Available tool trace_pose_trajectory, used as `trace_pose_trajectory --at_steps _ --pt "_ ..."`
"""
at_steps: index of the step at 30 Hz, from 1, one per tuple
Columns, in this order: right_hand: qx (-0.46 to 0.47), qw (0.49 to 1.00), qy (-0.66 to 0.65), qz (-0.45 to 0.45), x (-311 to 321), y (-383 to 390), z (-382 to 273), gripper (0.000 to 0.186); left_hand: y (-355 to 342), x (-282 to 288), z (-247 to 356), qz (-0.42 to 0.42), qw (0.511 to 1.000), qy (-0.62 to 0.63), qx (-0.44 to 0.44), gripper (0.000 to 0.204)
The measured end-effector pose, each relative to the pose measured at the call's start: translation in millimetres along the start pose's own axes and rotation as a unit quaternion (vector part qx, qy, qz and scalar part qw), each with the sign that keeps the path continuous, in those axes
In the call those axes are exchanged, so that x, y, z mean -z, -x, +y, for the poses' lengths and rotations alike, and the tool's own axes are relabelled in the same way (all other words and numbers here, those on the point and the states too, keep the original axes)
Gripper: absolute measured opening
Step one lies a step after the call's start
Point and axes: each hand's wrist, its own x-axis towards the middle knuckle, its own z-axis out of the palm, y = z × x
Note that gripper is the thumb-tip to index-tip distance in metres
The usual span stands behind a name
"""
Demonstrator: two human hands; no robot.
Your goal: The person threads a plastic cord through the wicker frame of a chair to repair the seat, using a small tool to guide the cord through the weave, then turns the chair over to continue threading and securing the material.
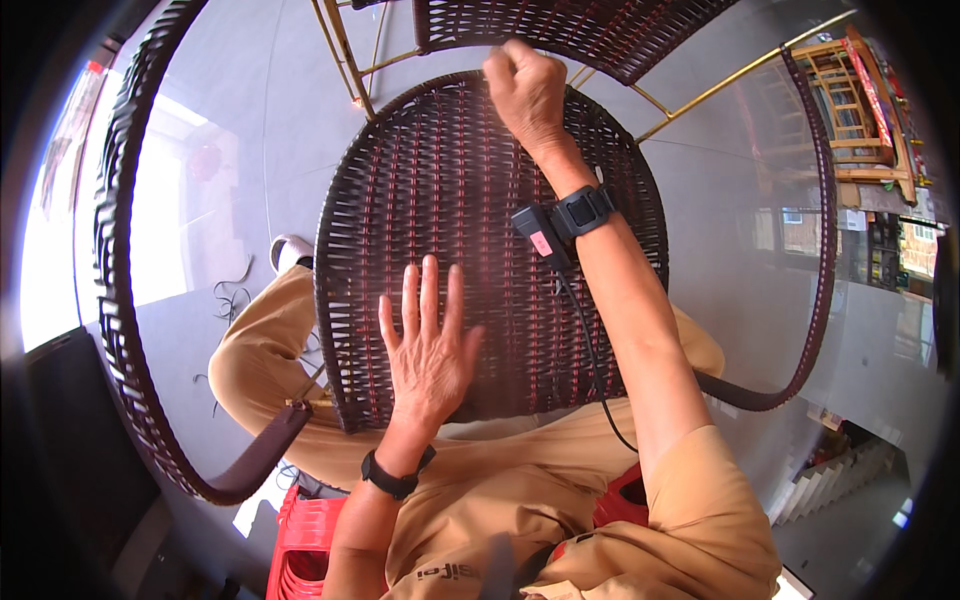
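A dark brown woven chair seat with reddish strands running through it faces up in front of me, its near edge over my lap. My left hand is open, palm down on the near part of the seat, fingers spread and pointing away from me; its thumb is slightly blurred. My right arm reaches across to the seat's far edge. There my right hand is closed in a fist, and whatever its fingers may grip is hidden. Beyond it rises a woven backrest of the same material.
Woven armrests curve round at left and right. Gold metal tubes frame the far side. A black device with a cable hangs by my right wrist. Red plastic stool is under me. Loose dark strands lie on the floor.
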Motion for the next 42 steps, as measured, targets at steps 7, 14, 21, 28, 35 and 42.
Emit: trace_pose_trajectory --at_steps 7,14,21,28,35,42 --pt "-0.208 0.907 -0.352 -0.098 54.7 -6.2 -37.9 0.019 2.1 -6.9 -0.8 0.058 0.998 -0.018 -0.018 0.058" --pt "-0.248 0.884 -0.382 -0.106 76.2 -14.5 -63.1 0.021 4.9 -3.5 1.9 0.073 0.997 0.021 -0.034 0.066" --pt "-0.278 0.886 -0.346 -0.132 79.5 -17.1 -65.4 0.019 -51.3 1.8 35.6 0.133 0.985 0.058 -0.099 0.086" --pt "-0.300 0.910 -0.264 -0.108 73.7 -18.4 -81.4 0.017 -83.8 -29.5 32.4 0.147 0.985 0.005 -0.087 0.102" --pt "-0.186 0.966 -0.178 -0.022 53.8 -43.0 -60.4 0.026 -84.8 -30.3 29.5 0.125 0.987 0.014 -0.098 0.103" --pt "-0.157 0.982 -0.095 0.033 38.1 -60.0 -45.4 0.030 -86.5 -25.9 31.2 0.098 0.989 0.037 -0.101 0.102"
